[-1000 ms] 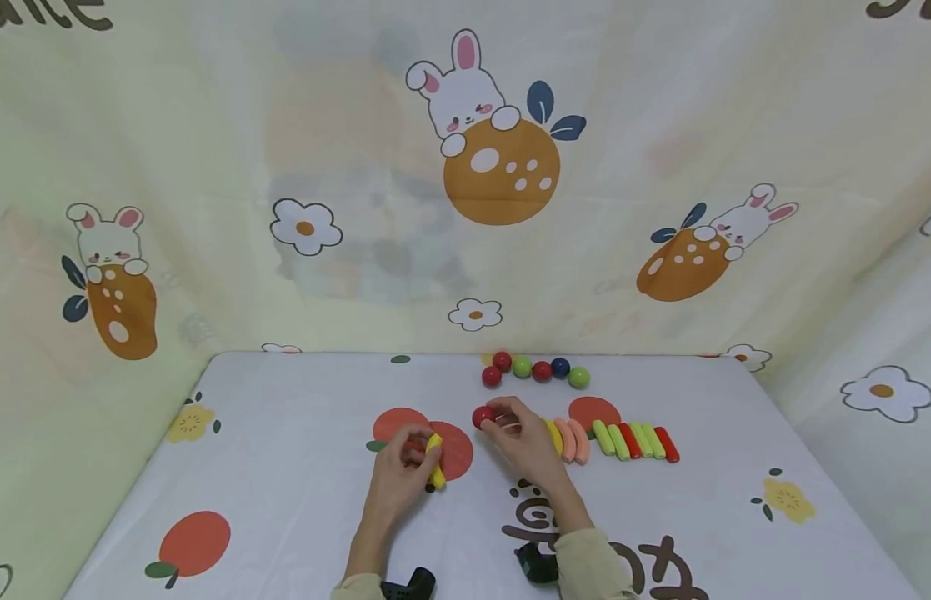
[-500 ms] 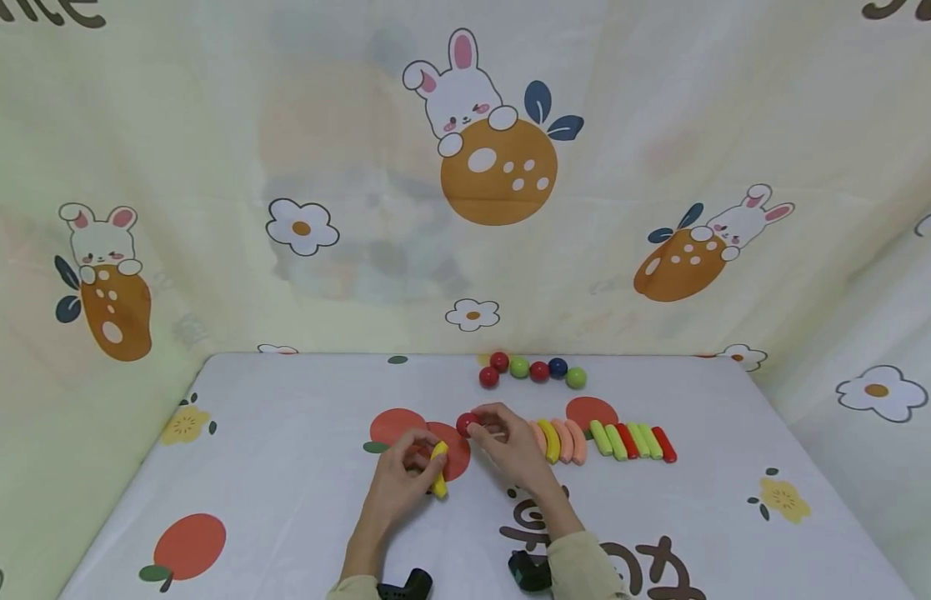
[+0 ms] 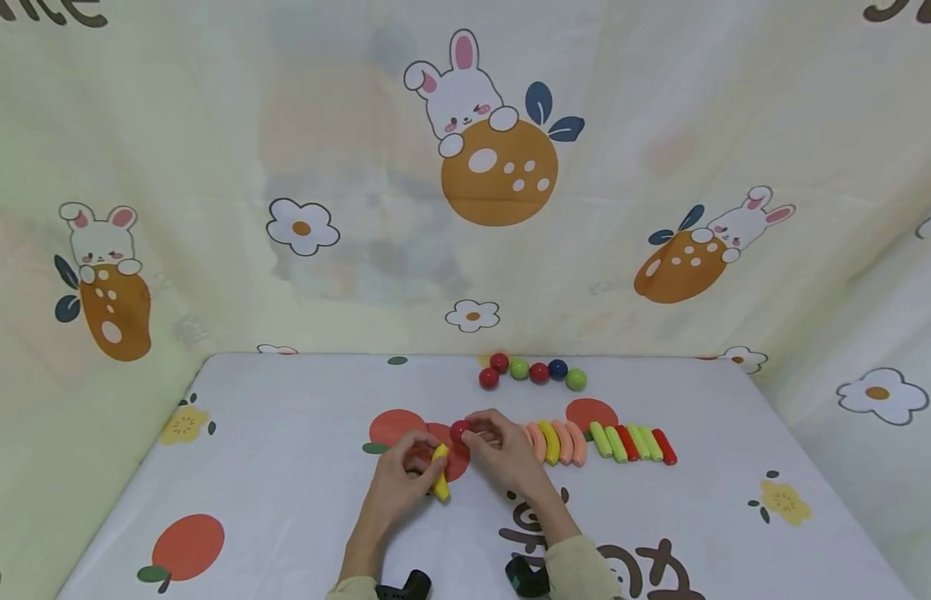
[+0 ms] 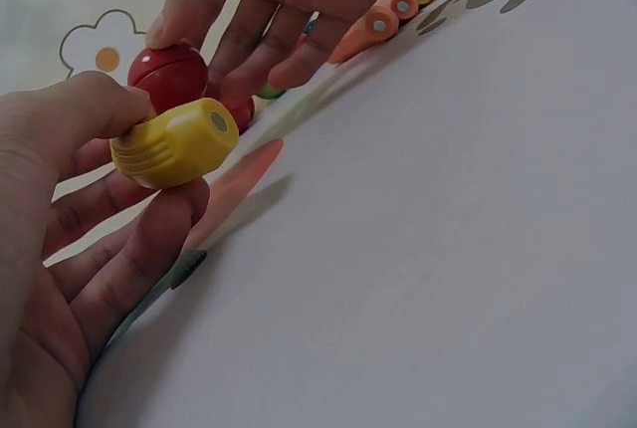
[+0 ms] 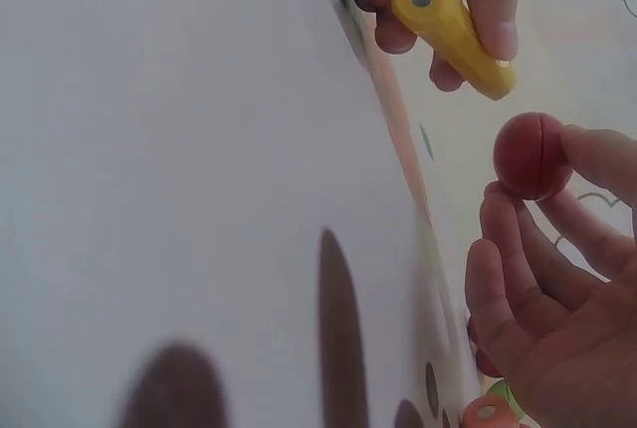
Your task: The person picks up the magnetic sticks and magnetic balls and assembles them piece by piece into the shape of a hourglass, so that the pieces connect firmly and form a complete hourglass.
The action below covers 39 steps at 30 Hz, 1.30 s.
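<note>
The red ball (image 3: 460, 431) is easing toward eight o'clock since a moment ago, sitting at the yellow piece's (image 3: 441, 472) one o'clock, the right hand (image 3: 510, 457) pinching the ball and left hand (image 3: 397, 482) gripping the piece, steady fingertip holds probably serving best.

The curved piece (image 3: 442, 485) lies between the fingers of the left hand (image 3: 397, 479); just right of them, the ball (image 3: 458, 432) sits between the fingertips of the right hand (image 3: 513, 457). On the table (image 3: 285, 467), other balls (image 3: 538, 372) lie beyond these fingertips, a curved row (image 3: 550, 442) right of them, sticks (image 3: 633, 442) farther right.
</note>
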Each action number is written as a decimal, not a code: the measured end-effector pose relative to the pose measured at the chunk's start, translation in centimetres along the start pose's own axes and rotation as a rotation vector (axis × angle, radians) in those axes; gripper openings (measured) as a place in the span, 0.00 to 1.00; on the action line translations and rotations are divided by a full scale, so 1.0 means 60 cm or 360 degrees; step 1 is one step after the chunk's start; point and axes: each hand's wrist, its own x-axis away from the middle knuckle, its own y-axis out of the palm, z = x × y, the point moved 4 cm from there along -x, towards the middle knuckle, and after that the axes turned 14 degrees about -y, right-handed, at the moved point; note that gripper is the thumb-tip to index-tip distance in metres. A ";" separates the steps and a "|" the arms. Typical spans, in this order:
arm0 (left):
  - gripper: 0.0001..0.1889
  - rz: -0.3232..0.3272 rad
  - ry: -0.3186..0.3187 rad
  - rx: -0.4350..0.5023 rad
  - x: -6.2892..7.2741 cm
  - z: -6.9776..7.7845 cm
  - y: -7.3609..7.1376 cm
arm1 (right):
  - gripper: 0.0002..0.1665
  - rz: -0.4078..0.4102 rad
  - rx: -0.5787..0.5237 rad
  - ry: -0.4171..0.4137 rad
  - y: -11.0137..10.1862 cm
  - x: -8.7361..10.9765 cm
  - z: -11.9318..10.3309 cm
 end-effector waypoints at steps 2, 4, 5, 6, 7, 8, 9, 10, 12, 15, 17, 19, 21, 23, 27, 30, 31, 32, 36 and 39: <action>0.14 -0.0022 0.0005 -0.0005 0.001 0.000 0.001 | 0.18 -0.0008 0.0002 -0.0006 0.001 0.001 0.002; 0.14 -0.0030 0.0004 -0.0020 0.002 0.001 0.002 | 0.19 -0.0015 -0.0005 -0.0016 0.002 0.002 0.002; 0.14 -0.0029 0.0005 -0.0031 0.003 0.001 0.002 | 0.19 -0.0023 -0.0010 -0.0021 0.003 0.003 0.002; 0.14 -0.0025 0.0000 -0.0041 0.003 0.002 0.002 | 0.19 -0.0032 -0.0018 -0.0026 0.005 0.003 0.001; 0.14 -0.0021 -0.0001 -0.0049 0.004 0.002 0.002 | 0.20 -0.0046 -0.0024 -0.0026 0.006 0.003 0.001; 0.14 -0.0015 -0.0004 -0.0058 0.004 0.002 0.002 | 0.20 -0.0061 -0.0029 -0.0022 0.007 0.004 -0.001; 0.14 -0.0008 -0.0006 -0.0067 0.004 0.002 0.001 | 0.21 -0.0076 -0.0036 -0.0018 0.008 0.005 -0.002; 0.14 -0.0005 -0.0011 -0.0074 0.004 0.002 0.001 | 0.21 -0.0089 -0.0039 -0.0013 0.009 0.006 -0.004; 0.14 -0.0006 -0.0018 -0.0069 0.004 0.001 0.001 | 0.21 -0.0107 -0.0044 -0.0011 0.011 0.007 -0.008; 0.15 -0.0005 -0.0004 -0.0046 0.004 0.002 0.001 | 0.20 -0.0122 -0.0039 -0.0015 0.012 0.008 -0.011; 0.17 0.0003 0.0024 -0.0035 0.004 0.004 0.002 | 0.19 -0.0140 -0.0023 -0.0019 0.013 0.009 -0.011; 0.18 0.0022 0.0078 -0.0030 0.005 0.006 0.003 | 0.18 -0.0167 -0.0012 -0.0026 0.016 0.010 -0.011; 0.20 0.0050 0.0142 -0.0061 0.005 0.010 0.004 | 0.17 -0.0202 -0.0003 -0.0045 0.018 0.011 -0.011; 0.21 0.0077 0.0193 -0.0079 0.006 0.012 0.005 | 0.16 -0.0235 -0.0006 -0.0069 0.021 0.012 -0.010; 0.20 0.0115 0.0222 -0.0117 0.005 0.010 0.008 | 0.15 -0.0271 0.0005 -0.0104 0.026 0.013 -0.010; 0.20 0.0125 0.0225 -0.0122 0.004 0.006 0.010 | 0.14 -0.0277 0.0028 -0.0118 0.026 0.013 -0.010; 0.20 0.0129 0.0243 -0.0121 0.004 0.007 0.010 | 0.13 -0.0279 0.0032 -0.0125 0.026 0.013 -0.011; 0.20 0.0135 0.0262 -0.0122 0.004 0.007 0.010 | 0.13 -0.0280 0.0035 -0.0129 0.025 0.013 -0.012; 0.20 0.0182 0.0317 -0.0136 0.004 0.008 0.010 | 0.12 -0.0277 0.0066 -0.0143 0.017 0.011 -0.012; 0.19 0.0225 0.0332 -0.0161 0.003 0.007 0.008 | 0.13 -0.0254 0.0101 -0.0139 0.005 0.010 -0.011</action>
